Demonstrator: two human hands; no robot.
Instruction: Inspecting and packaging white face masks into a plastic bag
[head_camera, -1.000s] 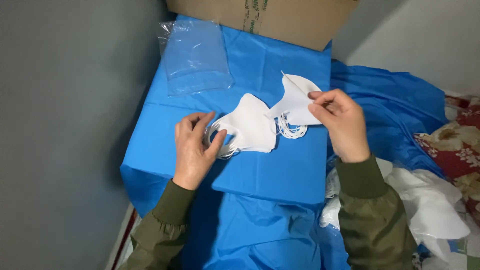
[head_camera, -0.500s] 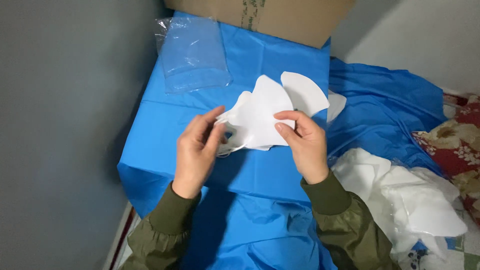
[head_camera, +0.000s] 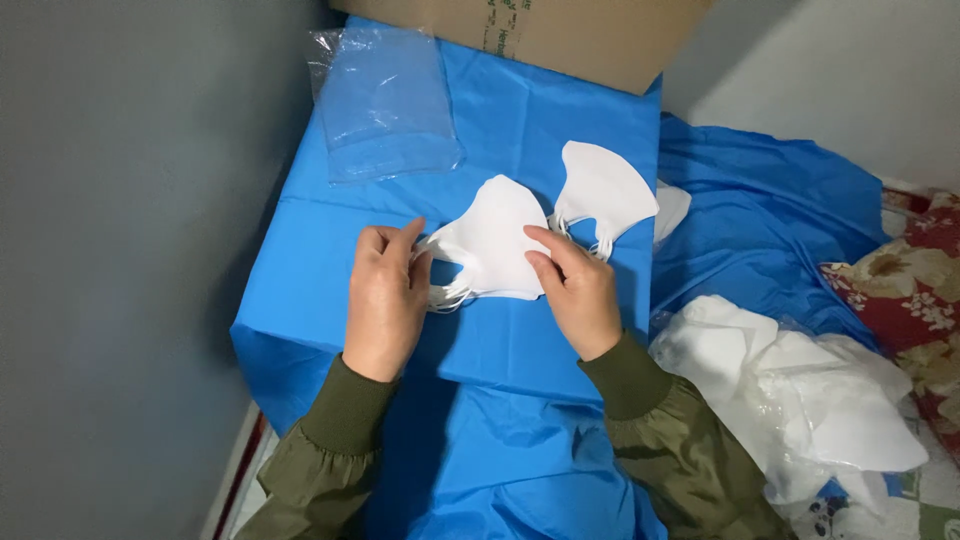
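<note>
Both hands pinch a stack of white folded fabric face masks (head_camera: 495, 240) on the blue-draped desk (head_camera: 330, 290), left hand (head_camera: 385, 295) at the ear loops, right hand (head_camera: 575, 290) steadying the near edge, apparently squaring it.

One camera only, worn on the head, looks steeply down from above and slightly behind the hands. It sits close: the blue-covered surface (head_camera: 480, 130) fills the middle, both forearms enter from the bottom edge, a grey wall (head_camera: 130, 250) runs along the left, and a cardboard box (head_camera: 560, 35) cuts the top.
</note>
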